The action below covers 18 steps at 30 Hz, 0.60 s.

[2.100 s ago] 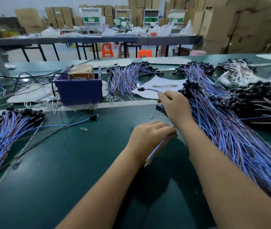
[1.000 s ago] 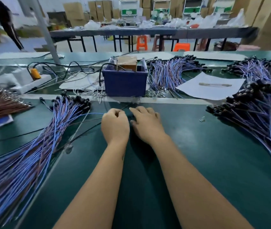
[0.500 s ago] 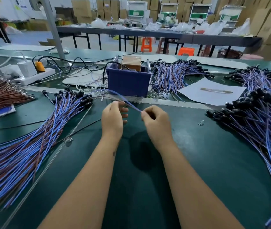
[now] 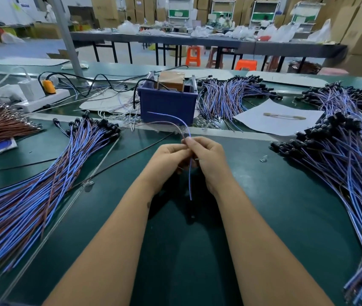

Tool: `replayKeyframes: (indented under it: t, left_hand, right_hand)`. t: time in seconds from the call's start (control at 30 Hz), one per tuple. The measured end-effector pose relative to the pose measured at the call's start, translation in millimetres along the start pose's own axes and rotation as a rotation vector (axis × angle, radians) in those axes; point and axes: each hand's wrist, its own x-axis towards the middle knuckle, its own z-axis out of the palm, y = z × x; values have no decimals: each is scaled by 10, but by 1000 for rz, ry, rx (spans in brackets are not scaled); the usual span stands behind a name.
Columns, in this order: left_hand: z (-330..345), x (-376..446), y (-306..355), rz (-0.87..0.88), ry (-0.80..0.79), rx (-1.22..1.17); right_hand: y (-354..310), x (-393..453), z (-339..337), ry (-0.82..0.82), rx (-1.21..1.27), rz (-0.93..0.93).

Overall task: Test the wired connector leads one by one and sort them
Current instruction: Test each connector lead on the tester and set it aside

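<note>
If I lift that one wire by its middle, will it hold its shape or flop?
Probably flop: the wire pinched between both hands arcs over above and dangles below. It looks thin, so likely very light, and could slip from a loose pinch.

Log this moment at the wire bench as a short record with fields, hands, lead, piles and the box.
left hand: pinches the lead
right hand: pinches the same lead
lead: blue, one end hangs between the wrists, the other arcs toward the blue bin
left pile: many leads fanned on the mat
right pile: many leads
</note>
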Motion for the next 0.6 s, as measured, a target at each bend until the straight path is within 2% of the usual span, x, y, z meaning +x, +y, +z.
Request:
replayKeyframes:
  t: [0.1, 0.27, 0.43, 0.6]
  left_hand:
    - [38, -8, -10, 19, 7, 53]
    - [24, 36, -63, 74, 162, 145]
    - [-47, 79, -95, 142, 239, 64]
    - [-159, 69, -83, 218, 251, 72]
  right_hand:
    - [27, 3, 19, 43, -27, -19]
    - [40, 31, 26, 96, 10, -72]
    - [54, 34, 11, 71, -71, -140]
    - [54, 55, -17, 144, -56, -126]
